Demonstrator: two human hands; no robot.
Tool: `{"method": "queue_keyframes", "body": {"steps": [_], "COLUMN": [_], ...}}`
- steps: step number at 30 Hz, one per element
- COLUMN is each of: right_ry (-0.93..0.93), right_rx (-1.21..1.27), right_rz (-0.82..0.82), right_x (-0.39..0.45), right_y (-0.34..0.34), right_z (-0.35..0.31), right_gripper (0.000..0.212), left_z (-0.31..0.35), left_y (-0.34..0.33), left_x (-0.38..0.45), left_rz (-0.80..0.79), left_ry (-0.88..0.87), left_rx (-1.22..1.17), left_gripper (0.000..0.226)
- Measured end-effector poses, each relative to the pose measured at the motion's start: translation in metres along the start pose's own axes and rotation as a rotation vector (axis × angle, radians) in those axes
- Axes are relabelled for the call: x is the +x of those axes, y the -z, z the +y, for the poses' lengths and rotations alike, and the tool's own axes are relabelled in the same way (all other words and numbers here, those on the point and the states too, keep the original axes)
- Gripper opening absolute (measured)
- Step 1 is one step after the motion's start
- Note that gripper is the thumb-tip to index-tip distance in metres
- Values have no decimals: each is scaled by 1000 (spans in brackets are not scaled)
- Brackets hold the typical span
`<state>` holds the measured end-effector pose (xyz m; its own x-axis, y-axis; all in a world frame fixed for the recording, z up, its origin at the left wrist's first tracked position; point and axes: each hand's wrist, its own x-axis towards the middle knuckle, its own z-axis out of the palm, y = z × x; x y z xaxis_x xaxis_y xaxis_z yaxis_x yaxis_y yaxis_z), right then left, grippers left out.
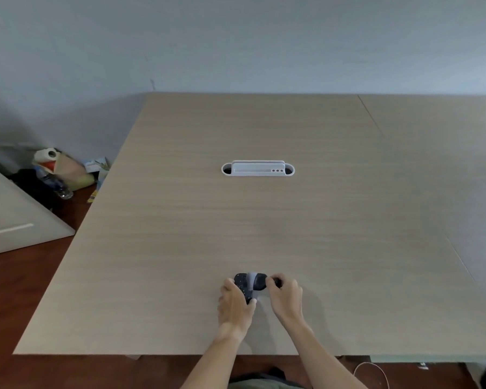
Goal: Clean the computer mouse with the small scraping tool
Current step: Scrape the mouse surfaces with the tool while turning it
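Observation:
A black computer mouse with pale specks lies near the front of the wooden table. My left hand grips it from the left side. A small tool with a pale grey part and a dark body rests against the mouse's right side. My right hand pinches that tool at its right end. Which part of the tool touches the mouse is too blurred to tell.
A white cable port is set into the table's middle. The table's front edge runs just below my forearms. On the floor at left are a water bottle, bags and a white panel. Another desk adjoins at right.

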<state>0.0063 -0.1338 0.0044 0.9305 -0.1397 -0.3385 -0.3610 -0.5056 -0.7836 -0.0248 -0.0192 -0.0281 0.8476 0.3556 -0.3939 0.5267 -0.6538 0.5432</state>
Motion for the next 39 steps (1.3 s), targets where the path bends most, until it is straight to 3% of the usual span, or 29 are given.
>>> {"method": "queue_keyframes", "body": {"steps": [2,7,12,17,23,28,33,39], "right_ry": [4,-18,-55,-70,-50,-43,6,19], "right_rx": [-46,-113,-57,-86,-46,-73,-34,-133], "right_rz": [-50,109,12,114,-3,88,-86,-24], "right_x": [-1,-2,-1,-3,-1,-1,3,20], "right_y": [-2,-1,-2,-1,-6,-4,-6,1], "right_z": [1,8,7,9,7,5,5,6], "right_gripper": [20,23,21,22,19,21,17,13], "left_z": [-2,-6,-6,-5,-2,1,2,2], "left_y": [0,3,4,5,8,11,14,17], "left_x": [0,0,1,1,4,6,6,11], "left_rz": [-8,-23,-28,-30,-42,-59,-70,-82], "left_ry": [-1,-19,-23,-18,-2,8,18,15], "left_rx": [14,62,78,80,78,111,166,213], "left_gripper": [58,56,57,55,53,58,60,64]}}
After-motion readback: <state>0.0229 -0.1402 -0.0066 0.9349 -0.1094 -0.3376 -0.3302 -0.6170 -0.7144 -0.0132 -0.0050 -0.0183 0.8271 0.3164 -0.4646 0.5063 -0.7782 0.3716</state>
